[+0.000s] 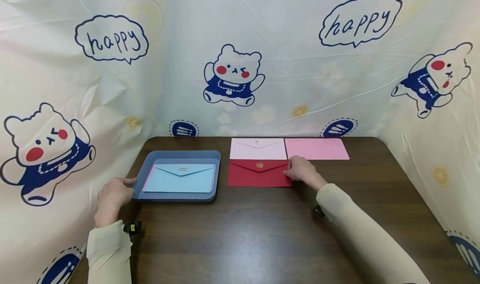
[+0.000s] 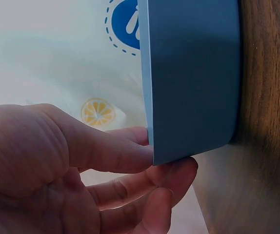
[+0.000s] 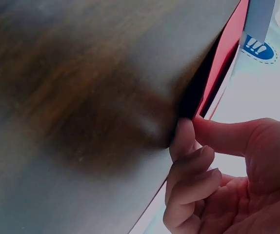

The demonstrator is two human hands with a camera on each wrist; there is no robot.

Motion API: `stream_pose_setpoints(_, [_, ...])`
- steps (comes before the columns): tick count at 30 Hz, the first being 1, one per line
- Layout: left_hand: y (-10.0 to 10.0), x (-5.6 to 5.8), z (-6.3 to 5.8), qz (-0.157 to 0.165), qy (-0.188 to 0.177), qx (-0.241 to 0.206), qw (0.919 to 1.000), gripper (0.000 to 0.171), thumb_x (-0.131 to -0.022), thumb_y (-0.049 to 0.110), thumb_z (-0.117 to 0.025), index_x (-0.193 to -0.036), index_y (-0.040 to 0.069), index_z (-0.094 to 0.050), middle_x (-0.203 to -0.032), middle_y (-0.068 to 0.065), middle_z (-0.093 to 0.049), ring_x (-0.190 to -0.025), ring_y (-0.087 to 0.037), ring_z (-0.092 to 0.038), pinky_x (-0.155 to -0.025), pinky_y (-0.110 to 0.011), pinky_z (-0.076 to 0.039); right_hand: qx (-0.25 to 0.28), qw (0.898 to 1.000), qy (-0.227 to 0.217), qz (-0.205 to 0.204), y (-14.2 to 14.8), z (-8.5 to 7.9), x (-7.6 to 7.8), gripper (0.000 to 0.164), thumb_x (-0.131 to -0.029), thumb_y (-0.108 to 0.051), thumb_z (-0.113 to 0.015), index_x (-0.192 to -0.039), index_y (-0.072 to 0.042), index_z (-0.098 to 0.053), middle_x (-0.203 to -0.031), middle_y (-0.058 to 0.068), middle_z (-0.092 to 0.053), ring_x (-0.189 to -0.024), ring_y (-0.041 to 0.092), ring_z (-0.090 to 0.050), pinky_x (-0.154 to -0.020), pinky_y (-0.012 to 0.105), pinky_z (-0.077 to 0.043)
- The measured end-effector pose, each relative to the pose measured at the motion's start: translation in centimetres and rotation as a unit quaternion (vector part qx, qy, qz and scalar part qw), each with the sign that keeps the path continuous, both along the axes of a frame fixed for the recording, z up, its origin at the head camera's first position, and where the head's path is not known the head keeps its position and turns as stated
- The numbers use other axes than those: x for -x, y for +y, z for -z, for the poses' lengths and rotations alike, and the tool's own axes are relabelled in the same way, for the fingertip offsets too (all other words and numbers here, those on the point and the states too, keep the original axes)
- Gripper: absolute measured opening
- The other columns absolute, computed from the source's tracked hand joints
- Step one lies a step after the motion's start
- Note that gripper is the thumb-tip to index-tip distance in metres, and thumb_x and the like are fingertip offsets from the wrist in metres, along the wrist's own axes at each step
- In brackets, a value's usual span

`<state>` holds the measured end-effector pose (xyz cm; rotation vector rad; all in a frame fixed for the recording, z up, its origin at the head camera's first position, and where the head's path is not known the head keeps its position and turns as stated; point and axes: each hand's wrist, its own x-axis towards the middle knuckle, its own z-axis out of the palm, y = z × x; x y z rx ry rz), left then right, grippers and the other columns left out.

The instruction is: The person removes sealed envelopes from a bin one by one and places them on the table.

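Observation:
My left hand (image 1: 113,196) is at the left side of a blue tray (image 1: 180,155). In the left wrist view, thumb and fingers (image 2: 123,192) close around the tray's corner at its rim. Inside the tray lies a light blue envelope (image 1: 179,182), flap side up, with a pink edge showing beneath it. My right hand (image 1: 301,169) pinches the right edge of a red envelope (image 1: 258,177) with a gold emblem on its flap. Between thumb and forefinger in the right wrist view, the red envelope (image 3: 223,58) has its edge lifted over the dark tabletop.
Behind the red envelope lies a pale pink envelope (image 1: 257,150), with a plain pink one (image 1: 316,149) to its right. They are on a dark wooden table (image 1: 240,238). A printed curtain (image 1: 240,21) with bears hangs along the back and sides.

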<state>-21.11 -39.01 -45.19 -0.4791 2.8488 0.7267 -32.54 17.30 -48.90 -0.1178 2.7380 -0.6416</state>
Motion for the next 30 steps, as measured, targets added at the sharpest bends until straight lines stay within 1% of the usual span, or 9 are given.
stream_pose_setpoints(4, [-0.1, 0.0, 0.1, 0.000, -0.004, -0.001, 1.0000, 0.058, -0.087, 0.005, -0.051, -0.144, -0.005, -0.057, -0.134, -0.044, -0.050, -0.071, -0.034, -0.051, -0.053, -0.039, -0.037, 0.001, 1.000, -0.006, -0.011, -0.1, -0.1, 0.1, 0.022, -0.097, -0.021, -0.075, -0.086, -0.006, -0.063, -0.072, 0.008, -0.065, -0.067, 0.023, -0.061, -0.058, 0.034, -0.046])
stream_pose_setpoints(11, [-0.3, -0.1, 0.2, 0.001, -0.004, 0.004, 1.0000, 0.058, -0.087, 0.005, -0.051, -0.143, -0.005, -0.058, -0.137, -0.045, -0.049, -0.076, -0.037, -0.053, -0.055, -0.040, -0.036, 0.002, 0.998, -0.012, -0.063, -0.1, 0.0, 0.6, 0.016, -0.098, -0.016, -0.073, -0.089, -0.006, -0.064, -0.075, 0.009, -0.064, -0.069, 0.023, -0.061, -0.063, 0.034, -0.049])
stream_pose_setpoints(14, [-0.3, -0.1, 0.2, 0.004, -0.005, 0.006, 1.0000, 0.057, -0.088, 0.006, -0.051, -0.143, -0.005, -0.058, -0.139, -0.046, -0.047, -0.079, -0.038, -0.053, -0.055, -0.040, -0.036, 0.001, 0.997, -0.015, -0.072, -0.1, 0.0, 0.7, 0.015, -0.098, -0.015, -0.073, -0.090, -0.007, -0.064, -0.077, 0.009, -0.062, -0.072, 0.023, -0.060, -0.065, 0.034, -0.049])
stream_pose_setpoints(16, [-0.2, -0.1, 0.1, 0.005, -0.008, 0.005, 0.9999, 0.057, -0.088, 0.006, -0.051, -0.144, -0.005, -0.057, -0.139, -0.047, -0.046, -0.080, -0.039, -0.053, -0.055, -0.040, -0.036, 0.005, 0.997, -0.011, -0.076, -0.1, 0.2, 0.6, 0.015, -0.098, -0.015, -0.074, -0.090, -0.007, -0.064, -0.078, 0.009, -0.062, -0.072, 0.023, -0.060, -0.066, 0.034, -0.049])
stream_pose_setpoints(18, [-0.2, -0.2, 0.1, 0.005, -0.009, 0.005, 0.9999, 0.057, -0.088, 0.006, -0.051, -0.144, -0.005, -0.057, -0.140, -0.047, -0.045, -0.081, -0.039, -0.053, -0.055, -0.040, -0.037, 0.010, 0.997, 0.004, -0.081, 0.0, 0.3, 0.4, 0.015, -0.098, -0.015, -0.074, -0.089, -0.008, -0.063, -0.077, 0.008, -0.061, -0.071, 0.023, -0.059, -0.065, 0.034, -0.049])
stream_pose_setpoints(23, [-0.2, -0.2, 0.0, 0.003, -0.010, 0.002, 0.9999, 0.057, -0.088, 0.005, -0.050, -0.144, -0.005, -0.057, -0.137, -0.045, -0.048, -0.079, -0.038, -0.053, -0.055, -0.040, -0.037, 0.020, 0.993, 0.070, -0.091, 0.0, 0.3, -1.2, 0.013, -0.099, -0.013, -0.070, -0.089, -0.009, -0.063, -0.074, 0.005, -0.059, -0.066, 0.021, -0.057, -0.061, 0.036, -0.048])
stream_pose_setpoints(25, [-0.2, -0.2, 0.1, 0.004, -0.007, 0.001, 1.0000, 0.057, -0.088, 0.005, -0.050, -0.144, -0.005, -0.057, -0.135, -0.045, -0.049, -0.076, -0.037, -0.052, -0.054, -0.039, -0.037, 0.007, 0.992, 0.087, -0.096, -0.4, -0.2, -2.2, 0.009, -0.099, -0.012, -0.069, -0.092, -0.007, -0.064, -0.077, 0.006, -0.059, -0.067, 0.021, -0.057, -0.061, 0.037, -0.049])
stream_pose_setpoints(27, [-0.2, -0.1, 0.1, 0.005, -0.004, -0.001, 1.0000, 0.057, -0.088, 0.004, -0.050, -0.144, -0.006, -0.057, -0.131, -0.043, -0.051, -0.072, -0.035, -0.050, -0.053, -0.039, -0.037, -0.017, 0.989, 0.096, -0.107, -0.8, -0.6, -3.2, 0.003, -0.097, -0.008, -0.068, -0.099, -0.006, -0.066, -0.084, 0.007, -0.061, -0.073, 0.023, -0.058, -0.063, 0.038, -0.052])
stream_pose_setpoints(30, [-0.2, 0.0, 0.1, 0.005, -0.001, -0.005, 1.0000, 0.057, -0.088, 0.004, -0.050, -0.144, -0.006, -0.057, -0.130, -0.041, -0.051, -0.071, -0.034, -0.049, -0.052, -0.038, -0.038, -0.061, 0.987, 0.087, -0.124, -1.4, -1.1, -4.6, 0.020, -0.093, -0.004, -0.069, -0.112, -0.003, -0.068, -0.102, 0.013, -0.062, -0.086, 0.027, -0.061, -0.068, 0.042, -0.056])
